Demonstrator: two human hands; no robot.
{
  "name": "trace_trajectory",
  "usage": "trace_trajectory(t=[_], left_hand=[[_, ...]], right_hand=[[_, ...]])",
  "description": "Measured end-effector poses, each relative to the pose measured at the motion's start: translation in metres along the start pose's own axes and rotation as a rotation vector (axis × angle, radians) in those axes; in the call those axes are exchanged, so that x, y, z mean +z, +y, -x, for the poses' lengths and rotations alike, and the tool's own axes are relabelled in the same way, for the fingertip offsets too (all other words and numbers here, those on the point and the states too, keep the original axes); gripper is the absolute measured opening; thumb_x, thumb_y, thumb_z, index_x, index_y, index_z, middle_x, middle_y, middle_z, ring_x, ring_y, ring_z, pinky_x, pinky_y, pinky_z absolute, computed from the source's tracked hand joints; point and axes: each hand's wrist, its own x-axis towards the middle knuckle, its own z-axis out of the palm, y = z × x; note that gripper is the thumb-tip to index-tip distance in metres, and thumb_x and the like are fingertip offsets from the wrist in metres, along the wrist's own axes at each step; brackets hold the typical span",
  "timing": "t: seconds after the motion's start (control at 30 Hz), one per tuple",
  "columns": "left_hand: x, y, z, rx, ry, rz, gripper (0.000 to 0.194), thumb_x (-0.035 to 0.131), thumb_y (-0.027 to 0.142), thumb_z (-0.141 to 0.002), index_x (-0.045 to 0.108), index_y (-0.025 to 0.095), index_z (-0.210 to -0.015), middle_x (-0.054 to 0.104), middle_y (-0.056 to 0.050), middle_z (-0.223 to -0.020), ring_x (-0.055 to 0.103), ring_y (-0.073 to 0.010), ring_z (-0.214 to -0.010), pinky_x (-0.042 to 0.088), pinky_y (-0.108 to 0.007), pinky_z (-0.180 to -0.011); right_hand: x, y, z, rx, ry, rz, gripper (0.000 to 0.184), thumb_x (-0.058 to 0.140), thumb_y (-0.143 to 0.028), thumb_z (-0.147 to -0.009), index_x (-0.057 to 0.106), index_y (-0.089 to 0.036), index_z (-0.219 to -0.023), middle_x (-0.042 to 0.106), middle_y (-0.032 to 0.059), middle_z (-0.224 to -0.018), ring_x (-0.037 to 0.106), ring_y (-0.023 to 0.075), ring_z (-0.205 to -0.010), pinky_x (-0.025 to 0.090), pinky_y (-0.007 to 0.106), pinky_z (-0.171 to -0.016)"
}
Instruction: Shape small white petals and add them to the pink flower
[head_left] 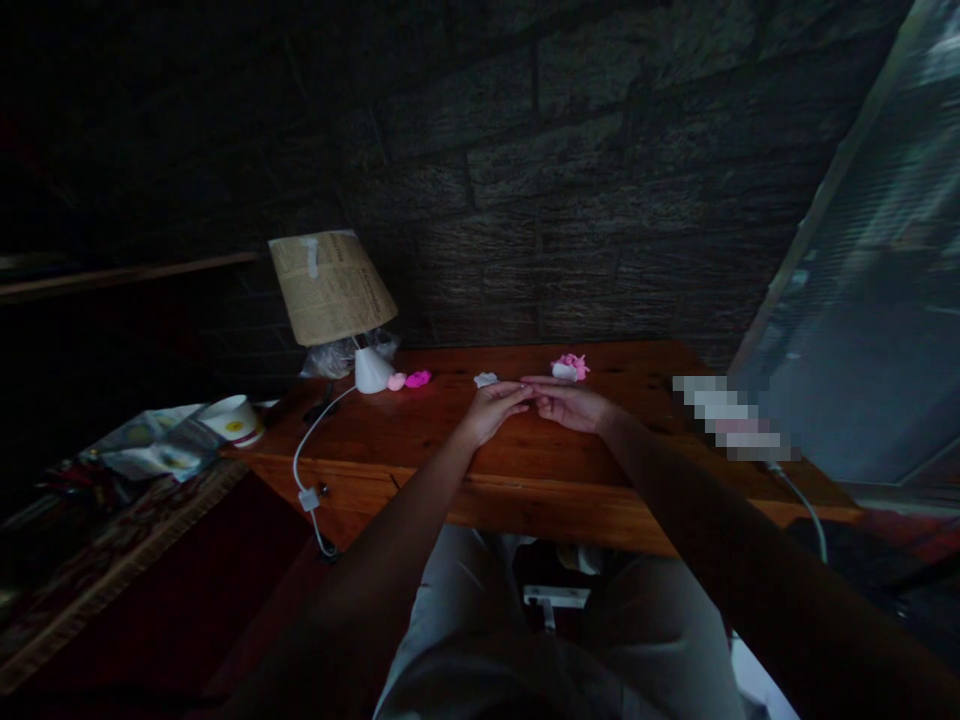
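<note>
My left hand (491,410) and my right hand (571,405) meet above the wooden desk (427,435), their fingertips pressed together. Both hands are closed at the fingers; whatever is pinched there, if anything, is too small or hidden to make out. Just behind my left hand lies a small white, ruffled piece (486,379). Beyond my right hand sits a pink ruffled piece (574,362) with a whitish part at its front. Farther left, a magenta ruffled piece (418,378) rests beside a pale pink rounded one (397,381), close to the lamp's base.
A table lamp (334,287) with a newspaper-print shade stands at the desk's left; its white cord (298,450) hangs over the front edge. Left of it are a paper cup (234,420) and crumpled wrapping (154,440). A blurred-out object (735,415) lies right. A dark brick wall (525,200) rises behind.
</note>
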Motion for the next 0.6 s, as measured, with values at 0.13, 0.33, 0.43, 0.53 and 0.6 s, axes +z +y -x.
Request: trace_trajectory(t=[0.13,0.33,0.43,0.53,0.6], left_hand=[[-0.0008,0.0015,0.0008,-0.006,-0.022,-0.025,0.036,0.093,0.037,-0.061,0.079,0.014,-0.085,0.077,-0.007,-0.089,0.070,-0.0159,-0.085,0.051,-0.030,-0.083],[-0.0002,0.0023,0.0014,-0.024,-0.042,-0.028,0.033,0.089,0.039,-0.070,0.079,0.015,-0.090,0.077,-0.007,-0.091,0.071,-0.0174,-0.089,0.051,-0.030,-0.083],[-0.0001,0.0026,0.0020,-0.030,-0.042,-0.020,0.032,0.088,0.038,-0.072,0.079,0.015,-0.092,0.076,-0.007,-0.090,0.071,-0.0165,-0.088,0.051,-0.030,-0.084],[0.0003,0.0034,0.0030,-0.017,-0.052,-0.017,0.034,0.090,0.037,-0.068,0.079,0.016,-0.092,0.076,-0.006,-0.091,0.070,-0.0154,-0.087,0.050,-0.029,-0.083],[0.0007,0.0038,0.0033,-0.015,-0.051,-0.018,0.036,0.092,0.038,-0.065,0.079,0.016,-0.092,0.076,-0.005,-0.089,0.070,-0.0152,-0.086,0.051,-0.029,-0.082]], right_hand=[[0.0009,0.0005,0.0008,-0.023,-0.004,-0.002,0.021,0.076,-0.007,-0.078,0.079,-0.020,-0.094,0.078,0.0018,-0.083,0.065,0.0076,-0.067,0.052,0.018,-0.061],[0.0033,0.0010,0.0020,-0.036,-0.013,-0.004,0.022,0.078,-0.005,-0.077,0.079,-0.020,-0.093,0.078,0.0032,-0.083,0.068,0.0093,-0.068,0.054,0.019,-0.061],[0.0036,0.0013,0.0015,-0.039,-0.009,-0.009,0.022,0.078,-0.005,-0.076,0.079,-0.020,-0.092,0.078,0.0029,-0.082,0.069,0.0095,-0.070,0.055,0.018,-0.062],[0.0035,0.0016,0.0010,-0.045,-0.004,-0.017,0.022,0.079,-0.005,-0.075,0.080,-0.020,-0.091,0.078,0.0027,-0.081,0.069,0.0090,-0.069,0.055,0.018,-0.063],[0.0034,0.0016,0.0010,-0.048,-0.004,-0.022,0.021,0.080,-0.006,-0.074,0.080,-0.020,-0.091,0.079,0.0026,-0.081,0.069,0.0086,-0.068,0.055,0.018,-0.063]])
